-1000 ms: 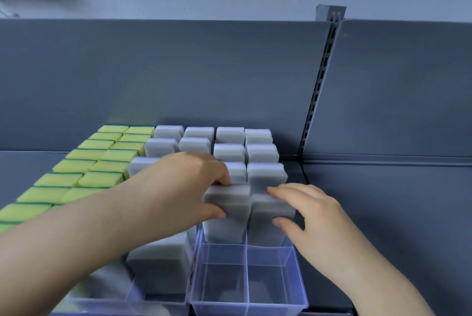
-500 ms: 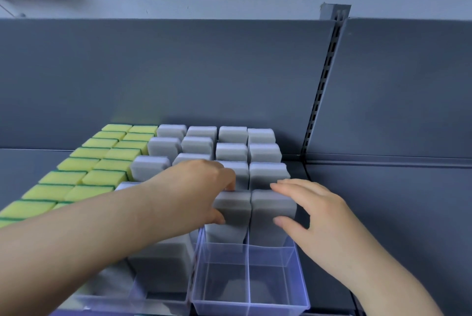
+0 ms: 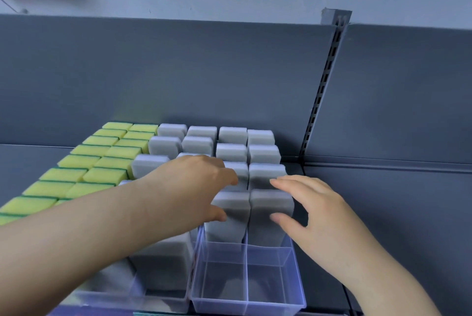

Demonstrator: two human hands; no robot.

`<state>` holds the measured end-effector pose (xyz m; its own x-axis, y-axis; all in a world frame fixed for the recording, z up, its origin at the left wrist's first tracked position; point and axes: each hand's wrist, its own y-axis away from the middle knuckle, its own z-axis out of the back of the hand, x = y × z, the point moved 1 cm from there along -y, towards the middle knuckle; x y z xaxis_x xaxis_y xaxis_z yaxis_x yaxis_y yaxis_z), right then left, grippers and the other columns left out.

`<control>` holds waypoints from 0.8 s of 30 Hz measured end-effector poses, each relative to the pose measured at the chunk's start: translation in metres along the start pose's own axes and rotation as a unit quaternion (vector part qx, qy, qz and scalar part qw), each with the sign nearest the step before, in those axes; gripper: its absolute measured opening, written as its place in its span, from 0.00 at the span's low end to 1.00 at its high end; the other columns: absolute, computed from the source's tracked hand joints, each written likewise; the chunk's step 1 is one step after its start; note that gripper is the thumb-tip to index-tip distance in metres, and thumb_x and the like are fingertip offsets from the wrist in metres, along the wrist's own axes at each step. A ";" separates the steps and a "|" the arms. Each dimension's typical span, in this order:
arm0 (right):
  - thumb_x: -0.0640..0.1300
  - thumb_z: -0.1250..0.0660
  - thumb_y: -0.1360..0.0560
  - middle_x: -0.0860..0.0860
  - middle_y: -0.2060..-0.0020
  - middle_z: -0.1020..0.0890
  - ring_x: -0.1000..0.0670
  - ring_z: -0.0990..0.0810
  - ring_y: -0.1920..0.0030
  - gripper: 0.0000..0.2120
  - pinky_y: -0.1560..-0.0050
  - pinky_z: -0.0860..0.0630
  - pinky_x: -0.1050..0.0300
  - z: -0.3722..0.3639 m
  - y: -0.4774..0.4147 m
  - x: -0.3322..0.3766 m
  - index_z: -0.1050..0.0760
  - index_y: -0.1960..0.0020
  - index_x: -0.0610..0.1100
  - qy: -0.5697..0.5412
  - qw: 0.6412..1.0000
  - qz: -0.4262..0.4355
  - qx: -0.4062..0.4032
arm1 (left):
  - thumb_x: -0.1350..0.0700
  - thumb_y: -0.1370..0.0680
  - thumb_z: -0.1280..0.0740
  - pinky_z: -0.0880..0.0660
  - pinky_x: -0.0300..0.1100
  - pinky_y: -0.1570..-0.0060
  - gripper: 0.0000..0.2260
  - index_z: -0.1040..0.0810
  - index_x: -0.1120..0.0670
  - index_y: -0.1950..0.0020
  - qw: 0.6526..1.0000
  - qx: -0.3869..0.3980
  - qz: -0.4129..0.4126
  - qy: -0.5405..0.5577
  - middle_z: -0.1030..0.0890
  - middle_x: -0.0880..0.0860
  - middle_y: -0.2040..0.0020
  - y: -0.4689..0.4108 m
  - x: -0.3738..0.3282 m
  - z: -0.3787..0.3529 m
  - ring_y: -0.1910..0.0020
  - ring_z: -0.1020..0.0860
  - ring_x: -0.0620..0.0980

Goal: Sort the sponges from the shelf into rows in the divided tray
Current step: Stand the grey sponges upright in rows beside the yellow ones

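Head view: the left hand [image 3: 194,188] still pinches the left grey sponge [image 3: 231,216], now seated in the tray [image 3: 297,300]. The right hand [image 3: 316,211] has loosened, fingers spread, thumb touching the right grey sponge [image 3: 265,228].

Below right hand [image 3: 314,211]: two tray [image 3: 255,309] compartments open from above.
Beyond left hand [image 3: 189,188]: grey sponges [image 3: 263,154] packed tight, back panel [image 3: 178,73] behind.
Right of right hand: open shelf [image 3: 383,200].
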<state>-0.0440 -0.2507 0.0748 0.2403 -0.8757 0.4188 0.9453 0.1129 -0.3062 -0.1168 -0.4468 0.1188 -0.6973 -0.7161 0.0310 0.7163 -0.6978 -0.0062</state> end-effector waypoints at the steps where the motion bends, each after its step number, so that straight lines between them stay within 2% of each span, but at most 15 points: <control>1: 0.55 0.36 0.26 0.73 0.44 0.40 0.73 0.46 0.42 0.23 0.47 0.50 0.85 0.001 -0.001 0.001 0.37 0.32 0.62 0.001 1.000 0.003 0.001 | 0.40 0.25 0.36 0.32 0.39 0.44 0.21 0.33 0.42 0.33 1.000 -0.011 -0.009 -0.011 0.28 0.42 0.40 0.001 -0.002 0.001 0.39 0.31 0.45; 5: 0.55 0.36 0.26 0.73 0.45 0.40 0.69 0.44 0.38 0.23 0.46 0.50 0.84 0.005 -0.005 0.006 0.35 0.32 0.60 0.014 1.000 0.020 0.006 | 0.42 0.24 0.37 0.32 0.43 0.43 0.18 0.30 0.46 0.36 0.997 -0.053 -0.018 -0.052 0.27 0.44 0.41 0.008 -0.013 0.008 0.41 0.29 0.48; 6: 0.54 0.35 0.27 0.72 0.45 0.39 0.67 0.43 0.37 0.23 0.46 0.49 0.83 0.006 -0.006 0.007 0.34 0.32 0.59 0.021 1.000 0.022 0.007 | 0.42 0.25 0.35 0.29 0.44 0.46 0.17 0.28 0.47 0.39 0.996 -0.075 -0.022 -0.053 0.25 0.45 0.44 0.010 -0.015 0.011 0.44 0.27 0.49; 8: 0.53 0.33 0.27 0.68 0.43 0.33 0.63 0.42 0.37 0.23 0.46 0.47 0.81 0.009 -0.008 0.011 0.31 0.34 0.56 0.033 0.999 0.025 0.002 | 0.42 0.33 0.26 0.23 0.45 0.60 0.16 0.21 0.48 0.50 0.989 -0.119 -0.038 -0.073 0.20 0.46 0.56 0.013 -0.016 0.014 0.57 0.21 0.49; 10: 0.53 0.32 0.28 0.65 0.41 0.30 0.62 0.42 0.36 0.22 0.47 0.47 0.79 0.011 -0.007 0.018 0.30 0.34 0.54 0.044 0.998 0.035 -0.008 | 0.43 0.37 0.27 0.23 0.45 0.70 0.14 0.20 0.49 0.57 0.985 -0.161 -0.045 -0.051 0.20 0.46 0.64 0.016 -0.015 0.012 0.66 0.21 0.50; 14: 0.52 0.33 0.27 0.67 0.42 0.32 0.62 0.44 0.36 0.22 0.46 0.46 0.76 0.013 0.004 0.044 0.31 0.34 0.55 0.054 0.998 0.035 -0.018 | 0.44 0.35 0.35 0.25 0.42 0.71 0.13 0.19 0.50 0.58 0.975 -0.212 -0.048 -0.039 0.21 0.46 0.66 0.034 -0.019 0.012 0.67 0.21 0.50; 18: 0.52 0.34 0.27 0.65 0.40 0.30 0.64 0.37 0.41 0.21 0.41 0.41 0.70 0.008 0.024 0.080 0.31 0.34 0.56 0.061 0.997 0.025 -0.039 | 0.44 0.30 0.41 0.26 0.41 0.67 0.15 0.19 0.50 0.54 0.968 -0.246 -0.052 -0.029 0.20 0.47 0.63 0.064 -0.016 0.011 0.65 0.21 0.51; 24: 0.50 0.36 0.26 0.64 0.42 0.26 0.62 0.37 0.39 0.17 0.45 0.41 0.75 -0.009 0.051 0.132 0.29 0.37 0.54 0.068 0.995 0.002 -0.071 | 0.47 0.27 0.44 0.24 0.42 0.65 0.16 0.19 0.50 0.51 0.961 -0.268 -0.063 0.029 0.19 0.46 0.60 0.112 -0.020 0.000 0.61 0.21 0.50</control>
<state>0.0343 -0.3642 0.1067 0.2036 -0.9316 0.3012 0.9015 0.0584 -0.4289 -0.0230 -0.5107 0.1175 -0.7885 -0.6149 0.0103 0.5209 -0.6767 -0.5202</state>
